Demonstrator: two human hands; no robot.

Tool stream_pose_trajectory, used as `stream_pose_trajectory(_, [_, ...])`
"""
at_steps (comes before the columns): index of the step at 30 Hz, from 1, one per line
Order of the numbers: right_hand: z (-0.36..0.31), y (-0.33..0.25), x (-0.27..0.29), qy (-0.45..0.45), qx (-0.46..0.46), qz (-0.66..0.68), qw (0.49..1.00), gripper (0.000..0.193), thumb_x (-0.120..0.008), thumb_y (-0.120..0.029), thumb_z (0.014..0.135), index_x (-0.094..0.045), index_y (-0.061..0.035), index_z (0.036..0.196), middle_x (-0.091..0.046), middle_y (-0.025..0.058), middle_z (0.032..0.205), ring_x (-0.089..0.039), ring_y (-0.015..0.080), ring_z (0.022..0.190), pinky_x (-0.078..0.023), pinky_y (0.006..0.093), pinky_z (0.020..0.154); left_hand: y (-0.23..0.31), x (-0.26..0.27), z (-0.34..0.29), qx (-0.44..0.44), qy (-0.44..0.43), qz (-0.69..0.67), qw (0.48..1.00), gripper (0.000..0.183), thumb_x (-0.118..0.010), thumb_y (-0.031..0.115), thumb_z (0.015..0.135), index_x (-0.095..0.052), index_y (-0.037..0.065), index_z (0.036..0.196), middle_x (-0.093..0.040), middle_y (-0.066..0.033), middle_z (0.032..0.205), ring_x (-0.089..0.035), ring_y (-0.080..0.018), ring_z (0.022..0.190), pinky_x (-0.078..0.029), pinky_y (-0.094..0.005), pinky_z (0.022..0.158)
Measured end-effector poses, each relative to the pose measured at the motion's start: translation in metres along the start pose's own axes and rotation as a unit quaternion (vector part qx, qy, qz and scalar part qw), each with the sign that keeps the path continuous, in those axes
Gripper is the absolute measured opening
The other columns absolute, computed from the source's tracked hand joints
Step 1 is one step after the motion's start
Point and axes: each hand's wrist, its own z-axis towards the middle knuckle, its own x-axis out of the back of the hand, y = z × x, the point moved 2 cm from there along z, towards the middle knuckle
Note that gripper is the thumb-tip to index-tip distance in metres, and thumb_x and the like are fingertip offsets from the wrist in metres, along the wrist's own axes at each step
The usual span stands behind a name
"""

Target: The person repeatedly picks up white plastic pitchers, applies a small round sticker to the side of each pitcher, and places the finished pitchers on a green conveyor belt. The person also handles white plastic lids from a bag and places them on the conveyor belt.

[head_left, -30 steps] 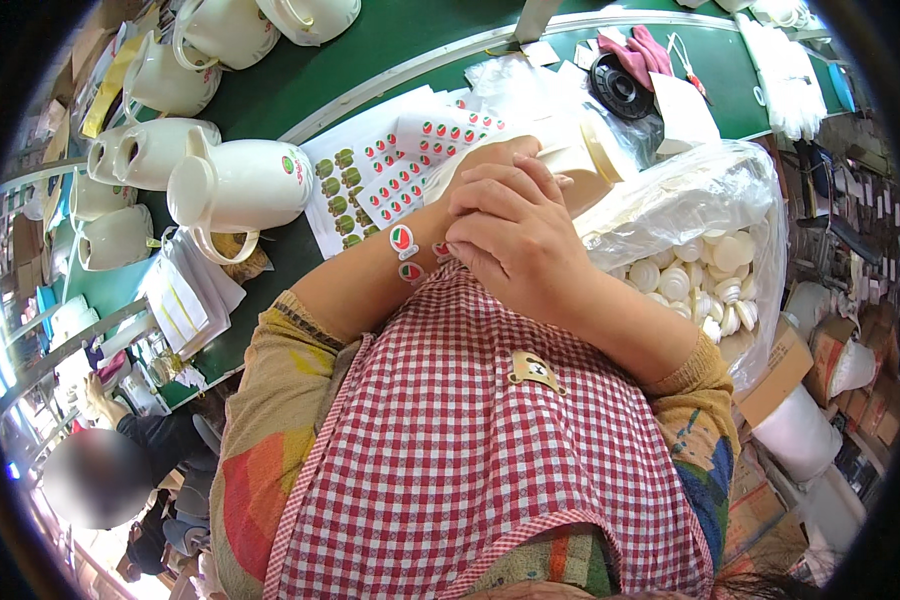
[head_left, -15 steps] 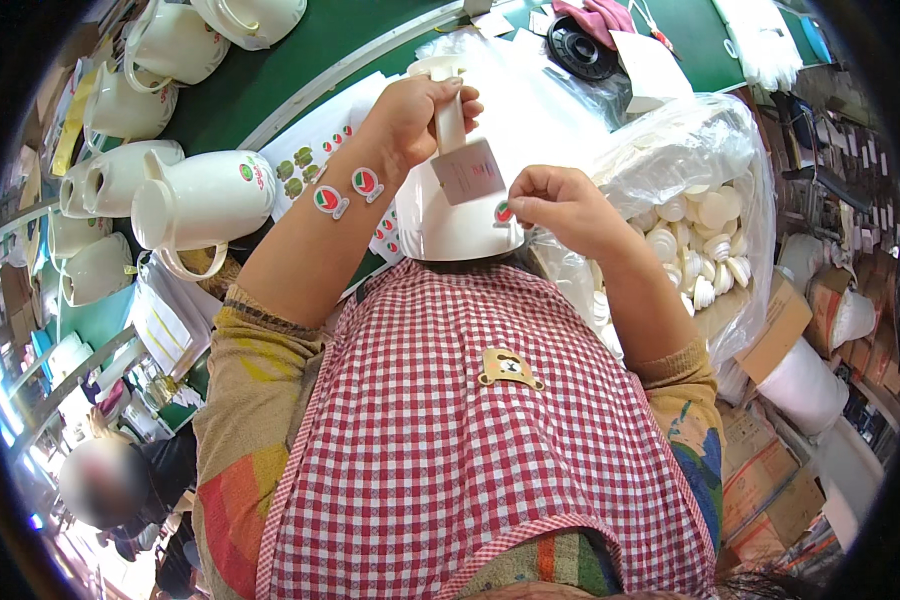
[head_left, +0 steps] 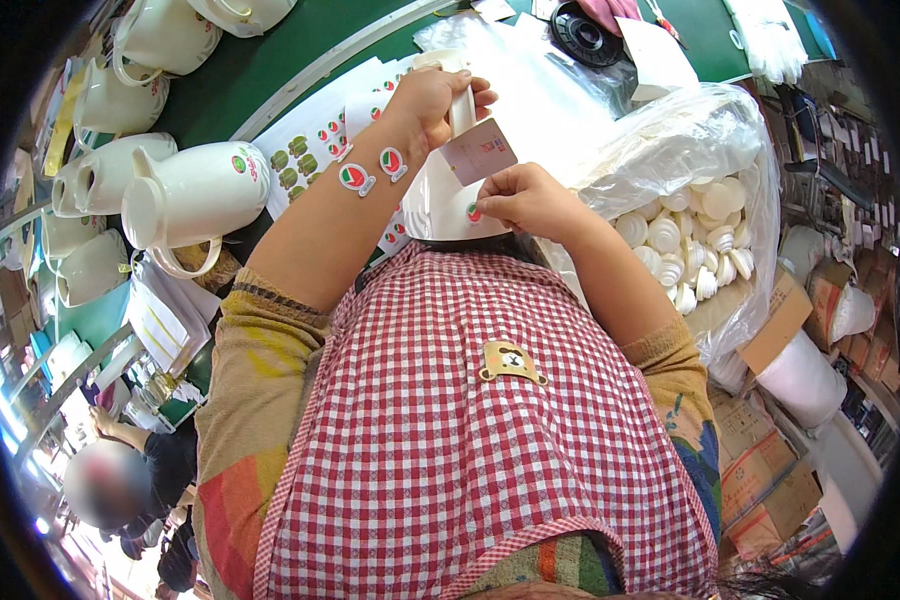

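A white jug (head_left: 432, 215) lies in front of my apron, and my left hand (head_left: 432, 105) is wrapped round its handle. A printed card tag (head_left: 478, 152) hangs beside that handle. My right hand (head_left: 532, 200) is closed in a pinch at a round red-and-green sticker (head_left: 473, 212) against the jug's side; whether the sticker is stuck down there is unclear. Two similar stickers (head_left: 356, 179) cling to my left forearm. Beyond that forearm lie printed sticker sheets (head_left: 305, 140).
Several white jugs (head_left: 195, 195) crowd the left of the green table (head_left: 210, 110). At right, a clear plastic bag (head_left: 670, 130) holds many white ridged lids (head_left: 715, 205). A black reel (head_left: 583, 35) sits at the back. Another person (head_left: 160, 470) is at lower left.
My right hand and the sticker have shifted left along the jug. The hanging tag has swung up and to the right. My left forearm has moved slightly right.
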Motion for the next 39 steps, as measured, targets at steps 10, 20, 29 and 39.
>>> stream_pose_trajectory(10, [0.010, -0.009, -0.005, 0.174, 0.093, -0.244, 0.950, 0.026, -0.067, -0.028, 0.076, -0.071, -0.0039, 0.085, -0.067, 0.0166, 0.075, -0.066, 0.0311, 0.070, -0.052, 0.0393, 0.066, -0.001, -0.003, -0.002, -0.007, 0.000, -0.002, 1.000, 0.028, -0.044, 0.010, 0.098, -0.046, -0.008, 0.120, -0.062, -0.0166, 0.098, -0.065, -0.0245, 0.086, -0.056, -0.0354, 0.077])
stream_pose_trajectory(20, [0.004, -0.016, -0.017, 0.246, 0.084, -0.423, 0.868, 0.035, -0.070, -0.045, 0.072, -0.071, -0.0125, 0.086, -0.069, 0.0113, 0.075, -0.067, 0.0299, 0.070, -0.052, 0.0397, 0.064, -0.005, -0.001, 0.001, -0.020, -0.007, 0.006, 1.000, 0.025, -0.047, 0.011, 0.097, -0.049, -0.006, 0.114, -0.062, -0.0164, 0.096, -0.066, -0.0265, 0.083, -0.056, -0.0378, 0.075])
stream_pose_trajectory(29, [-0.036, 0.004, 0.025, 0.165, 0.056, -0.373, 0.911, 0.043, -0.074, -0.046, 0.070, -0.066, -0.0090, 0.089, -0.067, 0.0122, 0.075, -0.065, 0.0295, 0.072, -0.050, 0.0393, 0.063, 0.040, 0.035, -0.059, 0.009, -0.170, 0.250, 0.953, 0.024, -0.068, 0.016, 0.083, -0.060, 0.002, 0.102, -0.068, -0.0103, 0.091, -0.067, -0.0170, 0.081, -0.054, -0.0319, 0.073])
stream_pose_trajectory(39, [-0.046, 0.026, 0.046, 0.172, 0.130, -0.012, 0.976, 0.011, -0.067, -0.010, 0.086, -0.064, 0.0003, 0.087, -0.058, -0.0031, 0.074, -0.051, 0.0039, 0.068, -0.042, 0.0208, 0.059, 0.191, 0.046, 0.056, -0.330, -0.118, 0.388, 0.853, 0.023, -0.066, 0.017, 0.087, -0.061, 0.001, 0.103, -0.067, -0.0054, 0.090, -0.062, -0.0105, 0.080, -0.051, -0.0264, 0.071])
